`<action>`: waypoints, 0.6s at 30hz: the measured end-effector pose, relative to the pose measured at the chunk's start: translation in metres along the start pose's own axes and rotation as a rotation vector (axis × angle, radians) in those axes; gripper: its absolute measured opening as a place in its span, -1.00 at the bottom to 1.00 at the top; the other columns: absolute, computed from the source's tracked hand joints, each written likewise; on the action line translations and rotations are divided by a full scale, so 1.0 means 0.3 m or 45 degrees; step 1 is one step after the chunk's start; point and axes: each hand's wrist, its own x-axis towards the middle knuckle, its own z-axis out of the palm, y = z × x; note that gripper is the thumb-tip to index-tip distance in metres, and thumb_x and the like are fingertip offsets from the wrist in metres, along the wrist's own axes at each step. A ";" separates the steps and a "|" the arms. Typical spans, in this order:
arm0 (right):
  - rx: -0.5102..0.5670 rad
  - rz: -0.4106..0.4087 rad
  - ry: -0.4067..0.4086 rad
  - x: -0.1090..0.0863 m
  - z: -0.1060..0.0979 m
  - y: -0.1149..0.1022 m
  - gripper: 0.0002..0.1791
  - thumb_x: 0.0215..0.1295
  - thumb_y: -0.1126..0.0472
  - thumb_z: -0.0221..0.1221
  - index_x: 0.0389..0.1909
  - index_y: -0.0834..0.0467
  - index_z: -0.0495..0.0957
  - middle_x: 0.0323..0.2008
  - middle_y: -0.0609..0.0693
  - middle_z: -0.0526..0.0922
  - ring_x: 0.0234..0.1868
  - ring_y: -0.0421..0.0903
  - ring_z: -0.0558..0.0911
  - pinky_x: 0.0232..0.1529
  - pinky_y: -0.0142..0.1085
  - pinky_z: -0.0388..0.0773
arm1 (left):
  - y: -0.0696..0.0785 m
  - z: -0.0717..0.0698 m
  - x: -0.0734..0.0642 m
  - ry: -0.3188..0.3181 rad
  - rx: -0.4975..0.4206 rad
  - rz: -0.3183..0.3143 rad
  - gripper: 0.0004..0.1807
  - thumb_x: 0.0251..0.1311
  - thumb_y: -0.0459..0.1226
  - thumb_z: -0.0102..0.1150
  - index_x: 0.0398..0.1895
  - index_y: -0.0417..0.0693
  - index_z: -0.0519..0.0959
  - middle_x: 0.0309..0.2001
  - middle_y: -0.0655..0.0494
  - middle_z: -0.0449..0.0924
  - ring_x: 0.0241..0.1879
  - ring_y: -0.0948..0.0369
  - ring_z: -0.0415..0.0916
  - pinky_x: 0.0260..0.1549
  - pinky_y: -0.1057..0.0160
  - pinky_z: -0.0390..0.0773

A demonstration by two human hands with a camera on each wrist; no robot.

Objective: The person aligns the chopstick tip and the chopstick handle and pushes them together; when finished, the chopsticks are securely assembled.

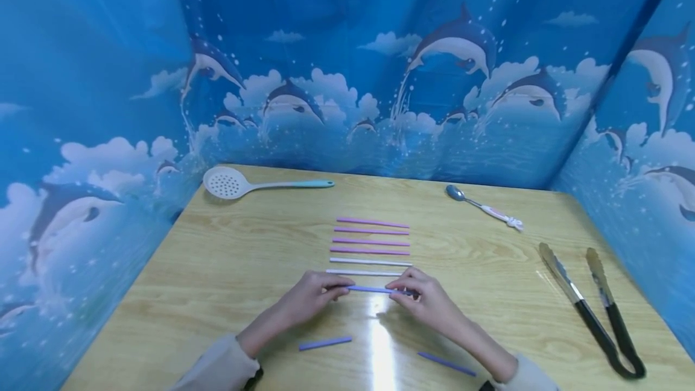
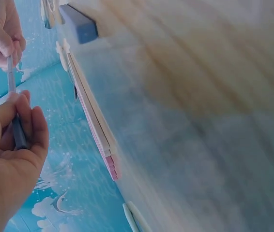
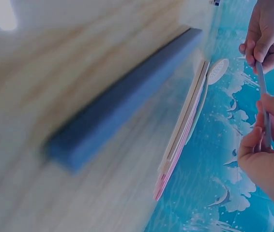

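Both hands hold one thin purple-blue stick (image 1: 370,289) by its two ends, level and just in front of a row of sticks. My left hand (image 1: 317,293) pinches its left end between thumb and fingers; my right hand (image 1: 426,300) pinches the right end. In the left wrist view the stick (image 2: 11,75) shows raised above the tabletop. Two white sticks (image 1: 370,262) and several pink sticks (image 1: 371,241) lie parallel beyond the hands. Nearer me, one purple-blue stick (image 1: 326,343) rests by the left forearm and another (image 1: 447,364) by the right forearm.
A skimmer (image 1: 227,183) with a teal handle lies at the back left of the wooden table (image 1: 228,246). At the back right is a spoon (image 1: 483,208); black-handled tongs (image 1: 597,312) lie spread along the right side. A blue dolphin-print curtain (image 1: 347,77) surrounds the table.
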 end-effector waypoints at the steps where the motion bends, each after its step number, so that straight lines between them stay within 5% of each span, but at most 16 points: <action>1: -0.015 0.009 0.007 -0.001 -0.003 0.002 -0.84 0.04 0.43 0.29 -0.30 0.25 0.66 -0.43 -0.09 0.55 -0.44 -0.39 0.43 -0.51 -0.49 0.48 | -0.001 0.000 -0.001 0.002 0.000 -0.017 -0.77 0.24 -0.39 0.13 -0.09 -0.33 0.61 -0.20 -0.12 0.69 -0.41 0.13 0.62 -0.37 0.46 0.60; 11: -0.015 0.077 0.035 -0.010 -0.028 0.017 -0.87 0.06 0.40 0.30 -0.32 0.21 0.68 -0.44 0.01 0.60 -0.39 -0.33 0.49 -0.40 -0.44 0.52 | -0.011 -0.003 0.003 -0.015 -0.020 -0.096 -0.74 0.23 -0.34 0.16 -0.07 -0.30 0.61 -0.20 -0.10 0.69 -0.31 0.18 0.64 -0.31 0.46 0.60; 18: -0.066 0.196 -0.006 -0.018 -0.033 0.035 -0.89 0.07 0.39 0.31 -0.35 0.23 0.69 -0.44 0.01 0.63 -0.39 -0.33 0.53 -0.34 -0.42 0.58 | -0.034 -0.010 -0.001 0.012 0.076 -0.135 -0.76 0.18 -0.37 0.21 -0.09 -0.26 0.63 -0.18 -0.06 0.69 -0.19 0.15 0.64 -0.17 0.38 0.60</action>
